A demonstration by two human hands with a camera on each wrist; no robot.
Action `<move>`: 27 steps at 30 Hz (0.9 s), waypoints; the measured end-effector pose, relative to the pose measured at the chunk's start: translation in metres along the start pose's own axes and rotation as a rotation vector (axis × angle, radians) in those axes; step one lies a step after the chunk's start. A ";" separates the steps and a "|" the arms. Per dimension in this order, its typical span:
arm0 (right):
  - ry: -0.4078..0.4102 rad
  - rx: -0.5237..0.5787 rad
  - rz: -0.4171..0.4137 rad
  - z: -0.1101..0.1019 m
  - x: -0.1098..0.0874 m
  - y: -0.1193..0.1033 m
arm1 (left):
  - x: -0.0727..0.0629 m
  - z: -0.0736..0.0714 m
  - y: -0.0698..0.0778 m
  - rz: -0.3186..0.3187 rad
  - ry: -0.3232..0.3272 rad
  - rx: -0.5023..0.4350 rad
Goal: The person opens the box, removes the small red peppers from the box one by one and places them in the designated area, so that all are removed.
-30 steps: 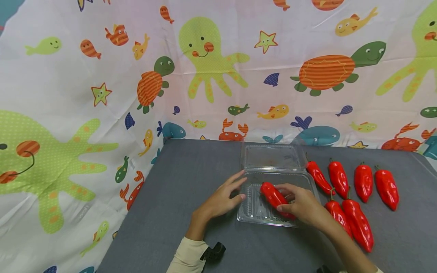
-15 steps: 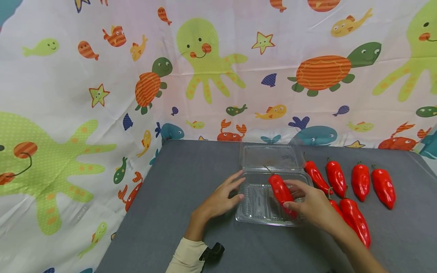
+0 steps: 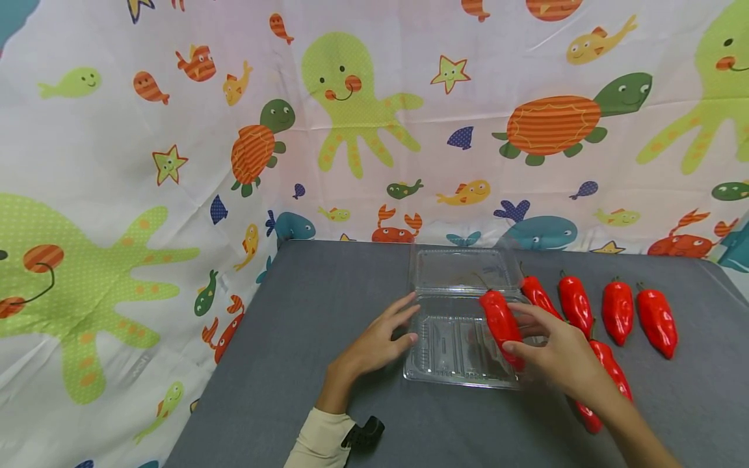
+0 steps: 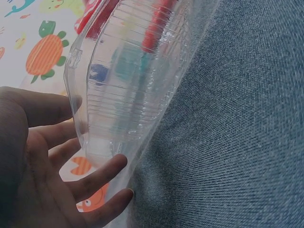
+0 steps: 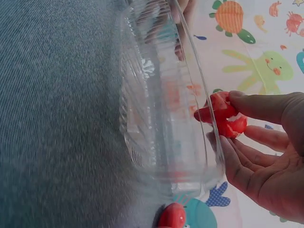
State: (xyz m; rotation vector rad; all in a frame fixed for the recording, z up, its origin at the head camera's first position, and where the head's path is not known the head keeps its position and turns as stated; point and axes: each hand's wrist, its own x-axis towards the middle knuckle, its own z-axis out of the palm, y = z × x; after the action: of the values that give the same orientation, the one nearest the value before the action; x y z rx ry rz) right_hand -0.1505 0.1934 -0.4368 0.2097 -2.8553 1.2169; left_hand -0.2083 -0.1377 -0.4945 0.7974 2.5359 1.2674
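Note:
A long red pepper point(image 3: 499, 318) with a thin stem is pinched between the thumb and fingers of my right hand point(image 3: 558, 351), over the right part of a clear plastic clamshell container point(image 3: 435, 344). In the right wrist view, the same pepper point(image 5: 221, 109) shows near the container's rim point(image 5: 204, 90), its tip toward the tray. My left hand point(image 3: 377, 344) rests by the container's left edge with fingers spread and relaxed. The left wrist view shows its fingertips point(image 4: 66, 107) right at the clear wall point(image 4: 78, 95). The container's lid point(image 3: 462, 268) lies flipped back, away from me.
Several more red peppers lie right of the container, among them one point(image 3: 619, 312) in the back row and one point(image 3: 611, 370) partly behind my right hand. The grey table point(image 3: 281, 390) meets a hanging cloth point(image 3: 363, 214) printed with sea animals.
My right hand has moved right with the pepper, from the middle of the tray to its right side, and the pepper has turned to point more directly away from me. My left hand stays put.

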 end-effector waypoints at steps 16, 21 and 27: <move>0.080 -0.060 0.069 -0.029 -0.023 0.026 | -0.001 0.000 0.001 0.004 0.002 0.005; 0.082 -0.066 0.115 -0.037 -0.028 0.032 | -0.001 -0.001 0.002 0.003 0.001 0.003; 0.086 -0.073 0.168 -0.047 -0.033 0.043 | -0.001 -0.001 0.003 -0.001 -0.005 0.009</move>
State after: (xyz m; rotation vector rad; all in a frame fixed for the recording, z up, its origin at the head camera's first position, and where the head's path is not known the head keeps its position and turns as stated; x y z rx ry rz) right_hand -0.1248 0.2605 -0.4379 -0.0838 -2.8842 1.1129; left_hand -0.2069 -0.1375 -0.4919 0.8001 2.5400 1.2532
